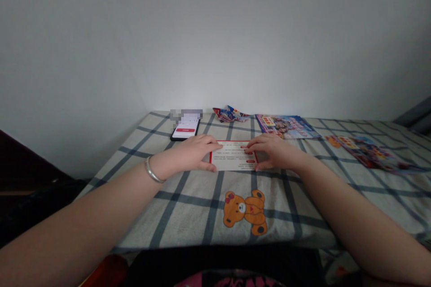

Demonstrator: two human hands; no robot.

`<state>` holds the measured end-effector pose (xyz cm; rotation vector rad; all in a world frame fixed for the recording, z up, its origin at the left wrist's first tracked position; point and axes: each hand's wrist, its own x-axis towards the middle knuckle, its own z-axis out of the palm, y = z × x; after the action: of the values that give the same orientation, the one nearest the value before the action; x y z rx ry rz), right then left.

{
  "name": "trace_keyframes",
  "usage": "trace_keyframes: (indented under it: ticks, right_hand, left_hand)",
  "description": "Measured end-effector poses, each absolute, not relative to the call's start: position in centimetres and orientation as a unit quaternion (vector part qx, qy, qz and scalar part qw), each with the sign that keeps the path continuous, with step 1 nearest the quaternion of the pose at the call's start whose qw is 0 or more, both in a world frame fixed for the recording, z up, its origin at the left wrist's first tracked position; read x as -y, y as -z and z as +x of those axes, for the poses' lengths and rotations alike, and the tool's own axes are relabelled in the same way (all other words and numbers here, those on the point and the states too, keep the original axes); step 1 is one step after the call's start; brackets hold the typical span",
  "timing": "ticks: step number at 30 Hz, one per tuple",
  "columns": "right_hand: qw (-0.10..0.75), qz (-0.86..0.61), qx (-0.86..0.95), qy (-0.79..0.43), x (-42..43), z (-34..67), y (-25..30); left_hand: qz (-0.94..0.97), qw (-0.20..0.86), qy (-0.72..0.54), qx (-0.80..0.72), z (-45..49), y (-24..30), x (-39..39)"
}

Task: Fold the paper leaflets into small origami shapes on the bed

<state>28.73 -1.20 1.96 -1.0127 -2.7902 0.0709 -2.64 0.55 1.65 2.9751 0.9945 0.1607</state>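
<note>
A white printed card (233,156) with a red border and red labels lies low over the checked tablecloth, its text too blurred to read. My left hand (198,152) grips its left end, fingers along the far edge and thumb at the near corner. At the opposite end, my right hand (271,151) has the card between thumb and fingers in the same way. A silver bangle (153,171) circles my left wrist. I cannot tell whether the card rests on the cloth or is slightly raised.
Beyond my left hand lies a phone (185,128) with a lit screen. A crumpled colourful wrapper (230,114) sits near the wall. Glossy printed packets (289,126) lie behind my right hand, with another colourful packet (373,153) farther right. The tablecloth (188,219) carries a printed bear.
</note>
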Motion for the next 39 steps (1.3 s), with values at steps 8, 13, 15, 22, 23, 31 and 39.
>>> trace_keyframes:
  ticks: [8,13,15,22,23,31,39]
  right_hand:
    - [0.08,-0.356,0.931,-0.023,1.2,29.4,-2.4]
    - [0.084,-0.346,0.933,-0.044,1.1,29.6,-2.2]
    - [0.091,-0.343,0.933,-0.05,1.2,29.5,-2.2]
    - [0.119,-0.342,0.931,-0.045,2.0,28.2,-2.1]
    - [0.121,-0.339,0.932,-0.045,2.1,28.0,-2.0]
    - [0.143,-0.311,0.939,-0.035,2.8,26.4,-1.8]
    - [0.135,-0.36,0.923,0.025,3.0,24.6,-1.5]
  left_hand:
    - [0.95,0.03,-0.063,-0.303,-3.1,-1.5,-1.1]
    - [0.95,0.033,-0.056,-0.305,-3.2,-1.4,-1.1]
    - [0.951,0.028,-0.058,-0.303,-3.2,-1.4,-1.1]
    - [0.952,0.029,-0.061,-0.299,-3.0,-1.7,-0.8]
    - [0.952,0.03,-0.06,-0.297,-3.0,-1.7,-0.8]
    - [0.969,0.023,-0.11,-0.219,-2.3,-1.8,-0.3]
    - [0.96,-0.039,-0.122,-0.249,-0.8,-1.2,0.5]
